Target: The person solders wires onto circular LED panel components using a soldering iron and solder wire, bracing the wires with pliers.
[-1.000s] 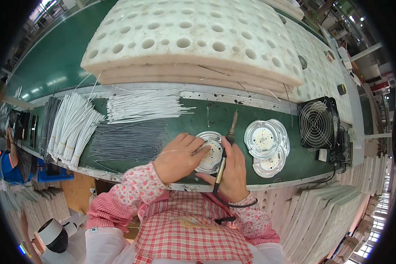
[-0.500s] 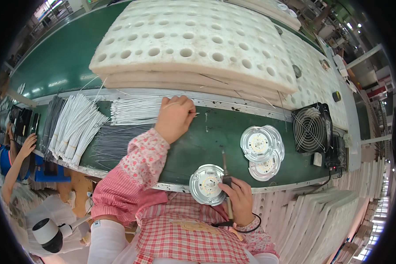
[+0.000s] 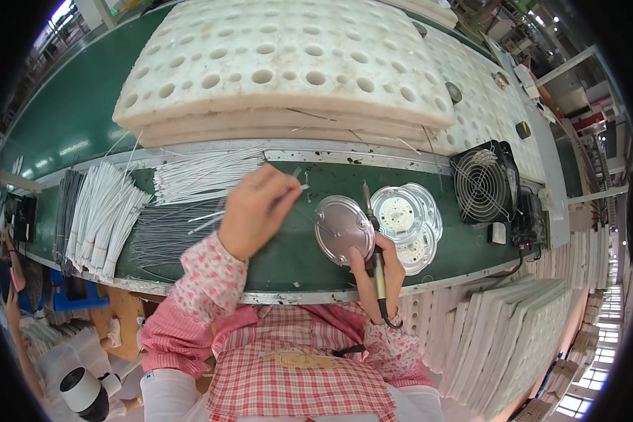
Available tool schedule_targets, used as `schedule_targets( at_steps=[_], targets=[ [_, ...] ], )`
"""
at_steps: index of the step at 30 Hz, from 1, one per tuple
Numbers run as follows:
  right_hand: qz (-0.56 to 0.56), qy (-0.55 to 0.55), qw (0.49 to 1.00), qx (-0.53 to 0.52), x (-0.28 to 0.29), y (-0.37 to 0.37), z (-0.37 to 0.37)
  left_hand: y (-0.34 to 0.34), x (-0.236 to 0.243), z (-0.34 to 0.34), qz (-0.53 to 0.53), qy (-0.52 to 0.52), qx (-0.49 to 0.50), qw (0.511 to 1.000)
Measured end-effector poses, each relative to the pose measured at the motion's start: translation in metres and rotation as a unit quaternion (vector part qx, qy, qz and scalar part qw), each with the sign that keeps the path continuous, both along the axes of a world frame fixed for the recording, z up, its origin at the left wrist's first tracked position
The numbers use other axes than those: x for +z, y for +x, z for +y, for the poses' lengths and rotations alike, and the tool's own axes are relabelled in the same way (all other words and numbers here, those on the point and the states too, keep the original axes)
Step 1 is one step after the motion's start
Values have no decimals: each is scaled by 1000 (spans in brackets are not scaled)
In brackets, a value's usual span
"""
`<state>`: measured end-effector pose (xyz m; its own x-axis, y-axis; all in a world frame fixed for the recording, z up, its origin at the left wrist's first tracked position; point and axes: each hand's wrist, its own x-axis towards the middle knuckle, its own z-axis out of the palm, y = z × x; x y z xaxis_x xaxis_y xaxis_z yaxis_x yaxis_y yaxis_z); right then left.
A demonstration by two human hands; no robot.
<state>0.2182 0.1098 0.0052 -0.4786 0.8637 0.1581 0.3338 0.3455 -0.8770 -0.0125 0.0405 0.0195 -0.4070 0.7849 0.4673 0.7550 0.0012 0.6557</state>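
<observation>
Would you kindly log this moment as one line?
left hand: pinching wire | right hand: soldering iron plus metal disc | green belt

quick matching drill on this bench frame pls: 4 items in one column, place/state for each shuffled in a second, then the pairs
Things:
1. soldering iron
2. cooling fan
3. foam sheets
4. white wires

Places or states:
A. stacked along the far side of the bench, full of round holes
B. stands on the bench at the right, black, with a wire grille
C. in the right hand, tip next to the round metal plate
D. lying in a bundle just left of the left hand

Pairs: 1-C, 2-B, 3-A, 4-D
</observation>
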Motion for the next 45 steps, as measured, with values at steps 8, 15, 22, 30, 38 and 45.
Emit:
schedule_targets(
  at_steps=[8, 15, 22, 30, 38, 45],
  targets=[
    [-18, 185, 982, -29, -6, 8, 1, -15, -14, -9, 94, -54, -6, 994],
    [-196, 335, 909, 152, -9, 26, 10, -17, -33, -35, 168, -96, -113, 975],
    [-91, 316, 923, 200, 0, 11, 3, -6, -42, -43, 56, -55, -48, 996],
    [45, 180, 967, 174, -4, -24, -8, -6, -30, -33, 45, -107, -21, 993],
    [63, 138, 972, 182, -11, -27, -8, -11, -29, -29, 128, -151, -16, 980],
    [64, 64, 983, 157, -14, -22, -7, -10, -29, -45, 221, -136, -76, 963]
  ],
)
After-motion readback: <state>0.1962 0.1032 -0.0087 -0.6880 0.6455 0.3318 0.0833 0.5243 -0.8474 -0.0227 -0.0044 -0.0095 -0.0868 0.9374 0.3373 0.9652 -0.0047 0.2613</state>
